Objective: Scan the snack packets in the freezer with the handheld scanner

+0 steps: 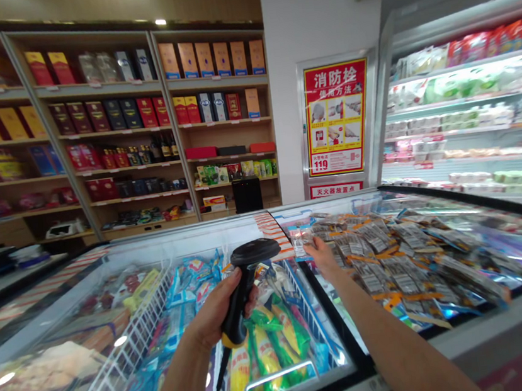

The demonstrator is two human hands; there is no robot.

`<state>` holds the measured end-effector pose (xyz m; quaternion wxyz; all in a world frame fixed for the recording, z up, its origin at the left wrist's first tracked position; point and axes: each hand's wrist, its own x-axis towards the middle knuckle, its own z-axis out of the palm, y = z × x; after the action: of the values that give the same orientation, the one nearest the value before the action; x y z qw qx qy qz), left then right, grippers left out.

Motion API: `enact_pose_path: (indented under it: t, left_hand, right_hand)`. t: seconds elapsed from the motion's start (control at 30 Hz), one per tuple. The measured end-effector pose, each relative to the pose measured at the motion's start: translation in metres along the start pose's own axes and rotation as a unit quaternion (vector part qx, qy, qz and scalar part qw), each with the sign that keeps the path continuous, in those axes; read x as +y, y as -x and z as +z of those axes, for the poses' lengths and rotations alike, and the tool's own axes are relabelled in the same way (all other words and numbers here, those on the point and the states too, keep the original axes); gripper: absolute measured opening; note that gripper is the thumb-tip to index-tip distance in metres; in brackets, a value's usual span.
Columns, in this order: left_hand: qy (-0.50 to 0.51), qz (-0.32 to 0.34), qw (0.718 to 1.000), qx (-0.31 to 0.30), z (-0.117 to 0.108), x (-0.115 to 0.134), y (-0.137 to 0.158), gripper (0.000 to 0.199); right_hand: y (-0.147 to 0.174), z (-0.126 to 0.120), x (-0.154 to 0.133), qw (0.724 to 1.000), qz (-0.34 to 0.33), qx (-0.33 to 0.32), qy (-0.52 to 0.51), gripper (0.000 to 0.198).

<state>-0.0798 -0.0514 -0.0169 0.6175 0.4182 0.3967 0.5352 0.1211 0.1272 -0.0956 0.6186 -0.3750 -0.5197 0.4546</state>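
Observation:
My left hand (216,309) is wrapped round the handle of a black and yellow barcode scanner (254,251), its head pointing right toward the packet. A cable hangs down from its grip. Farther right, my right hand (324,257) pinches a small blue-edged packet (299,239) by its right side, above the freezer's middle divider. Several similar snack packets (408,272), dark with orange and blue edges, lie spread over the glass to the right of that hand. Below the scanner, yellow and green packs (267,353) lie inside the freezer.
The chest freezer (323,295) has glass lids and a white wire basket (119,359) with frozen goods. Wooden shelves (115,90) of boxed goods line the back wall. A red fire-hydrant sign (336,116) hangs beside a lit refrigerated display (468,97).

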Motion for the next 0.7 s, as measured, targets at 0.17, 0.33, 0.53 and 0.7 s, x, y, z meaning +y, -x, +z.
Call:
enact_pose_path:
  t: [0.17, 0.33, 0.53, 0.7]
  left_hand:
    - [0.011, -0.007, 1.000, -0.005, -0.004, -0.002, -0.002, 0.038]
    - [0.027, -0.021, 0.999, -0.004, -0.007, -0.002, -0.005, 0.036]
    - [0.034, -0.020, 0.999, -0.006, -0.009, -0.001, -0.004, 0.036]
    - [0.023, -0.016, 0.999, 0.016, -0.012, -0.002, -0.006, 0.036]
  right_hand:
    - [-0.002, 0.001, 0.000, 1.000, 0.008, -0.001, -0.020, 0.030]
    - [-0.001, 0.000, -0.004, 0.999, 0.019, -0.004, -0.044, 0.031]
    - [0.001, -0.001, -0.005, 0.998, 0.021, -0.008, -0.058, 0.031]
    - [0.000, 0.000, -0.003, 0.999, 0.016, 0.004, -0.034, 0.031]
